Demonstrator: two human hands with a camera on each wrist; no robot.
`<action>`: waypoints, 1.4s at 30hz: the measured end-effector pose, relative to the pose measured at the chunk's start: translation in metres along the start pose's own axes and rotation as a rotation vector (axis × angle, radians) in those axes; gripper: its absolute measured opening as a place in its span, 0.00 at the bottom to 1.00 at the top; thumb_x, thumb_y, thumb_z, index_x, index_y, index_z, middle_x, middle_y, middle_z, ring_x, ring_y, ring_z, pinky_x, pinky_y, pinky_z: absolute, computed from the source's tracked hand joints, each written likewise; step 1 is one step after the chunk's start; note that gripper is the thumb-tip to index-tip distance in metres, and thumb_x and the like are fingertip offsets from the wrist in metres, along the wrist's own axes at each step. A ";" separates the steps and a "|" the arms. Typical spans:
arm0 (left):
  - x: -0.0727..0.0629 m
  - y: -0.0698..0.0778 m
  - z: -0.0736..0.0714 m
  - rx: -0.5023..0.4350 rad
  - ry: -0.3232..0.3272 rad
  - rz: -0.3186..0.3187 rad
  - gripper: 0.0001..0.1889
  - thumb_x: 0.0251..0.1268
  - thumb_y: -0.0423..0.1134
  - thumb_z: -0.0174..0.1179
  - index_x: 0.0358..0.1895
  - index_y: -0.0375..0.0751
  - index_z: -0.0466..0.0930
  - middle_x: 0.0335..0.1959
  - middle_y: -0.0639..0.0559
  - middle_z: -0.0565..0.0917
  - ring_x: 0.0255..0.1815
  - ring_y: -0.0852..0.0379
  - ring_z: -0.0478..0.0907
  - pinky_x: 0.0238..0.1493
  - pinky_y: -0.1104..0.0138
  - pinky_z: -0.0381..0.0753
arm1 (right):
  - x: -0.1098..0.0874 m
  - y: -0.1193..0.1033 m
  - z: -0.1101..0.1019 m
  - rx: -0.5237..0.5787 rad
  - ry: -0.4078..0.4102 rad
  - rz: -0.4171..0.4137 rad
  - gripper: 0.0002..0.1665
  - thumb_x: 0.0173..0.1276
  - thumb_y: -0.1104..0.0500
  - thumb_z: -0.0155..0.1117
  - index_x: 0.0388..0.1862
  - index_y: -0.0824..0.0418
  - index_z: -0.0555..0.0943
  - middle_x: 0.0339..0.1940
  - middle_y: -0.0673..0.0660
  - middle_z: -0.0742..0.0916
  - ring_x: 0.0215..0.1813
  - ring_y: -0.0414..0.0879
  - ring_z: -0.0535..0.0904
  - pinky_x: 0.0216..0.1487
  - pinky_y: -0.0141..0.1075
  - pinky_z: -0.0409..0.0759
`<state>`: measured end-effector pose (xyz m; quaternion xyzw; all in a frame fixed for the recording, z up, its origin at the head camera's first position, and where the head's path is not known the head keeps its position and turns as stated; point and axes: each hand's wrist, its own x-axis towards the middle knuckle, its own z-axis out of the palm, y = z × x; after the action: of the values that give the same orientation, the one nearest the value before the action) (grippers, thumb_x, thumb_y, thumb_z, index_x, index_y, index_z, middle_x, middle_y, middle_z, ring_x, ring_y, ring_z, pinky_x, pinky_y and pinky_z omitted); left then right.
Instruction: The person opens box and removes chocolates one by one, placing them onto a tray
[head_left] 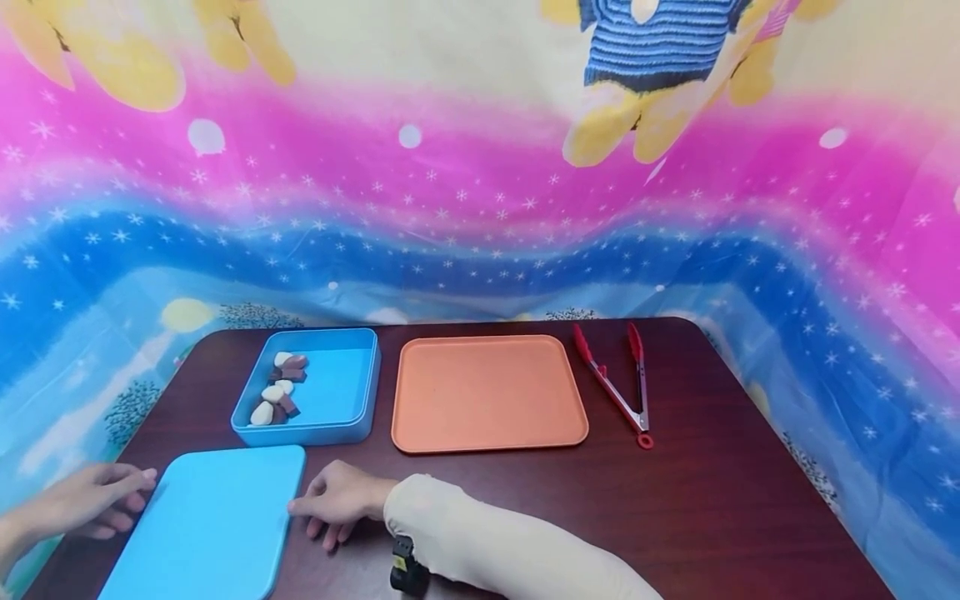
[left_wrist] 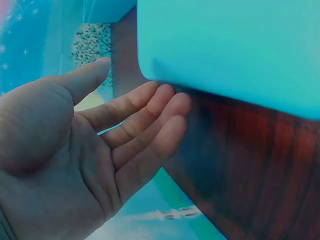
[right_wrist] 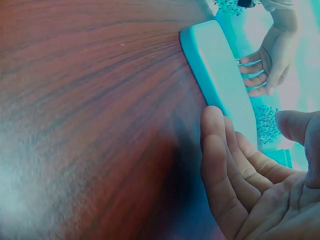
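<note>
A flat light-blue lid (head_left: 213,521) lies on the table at the front left. At its left edge is my left hand (head_left: 93,500), fingers loosely bent and thumb apart from them in the left wrist view. My right hand (head_left: 337,500) is on the opposite side, its fingertips right at the lid's right edge. Neither hand grips anything; in the right wrist view the right fingers (right_wrist: 215,160) are relaxed alongside the lid (right_wrist: 215,65). Behind the lid stands an open blue box (head_left: 352,433), with several white rounded pieces (head_left: 262,413) and brown blocks (head_left: 294,375) along its left side.
An orange tray (head_left: 487,396) lies at the back middle of the dark wooden table (head_left: 600,517). To its right are red-tipped metal tongs (head_left: 626,400), spread apart. A patterned cloth (head_left: 480,208) hangs behind and around the table.
</note>
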<state>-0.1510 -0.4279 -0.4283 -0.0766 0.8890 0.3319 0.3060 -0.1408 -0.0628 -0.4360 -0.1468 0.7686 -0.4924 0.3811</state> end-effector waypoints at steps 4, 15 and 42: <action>0.000 0.011 -0.003 0.020 0.031 0.068 0.38 0.84 0.57 0.37 0.62 0.14 0.67 0.38 0.52 0.83 0.32 0.56 0.81 0.35 0.63 0.86 | -0.005 -0.001 -0.007 -0.039 0.017 -0.027 0.16 0.74 0.52 0.63 0.32 0.62 0.85 0.21 0.54 0.87 0.14 0.40 0.76 0.16 0.33 0.79; -0.001 0.041 -0.007 0.104 0.187 0.283 0.33 0.86 0.48 0.37 0.65 0.12 0.64 0.40 0.48 0.86 0.33 0.65 0.82 0.37 0.68 0.86 | -0.034 0.005 -0.035 -0.130 0.015 -0.131 0.16 0.76 0.50 0.61 0.39 0.62 0.85 0.24 0.53 0.88 0.17 0.40 0.79 0.21 0.31 0.80; 0.026 0.100 0.011 0.109 0.427 0.421 0.29 0.84 0.47 0.39 0.69 0.22 0.65 0.61 0.18 0.75 0.47 0.30 0.85 0.42 0.50 0.89 | -0.098 0.050 -0.104 -0.177 0.193 -0.167 0.16 0.76 0.54 0.61 0.41 0.67 0.84 0.31 0.66 0.90 0.18 0.44 0.80 0.20 0.30 0.78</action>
<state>-0.2007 -0.3428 -0.3960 0.0578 0.9461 0.3162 0.0403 -0.1439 0.0866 -0.4127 -0.1953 0.8272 -0.4646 0.2487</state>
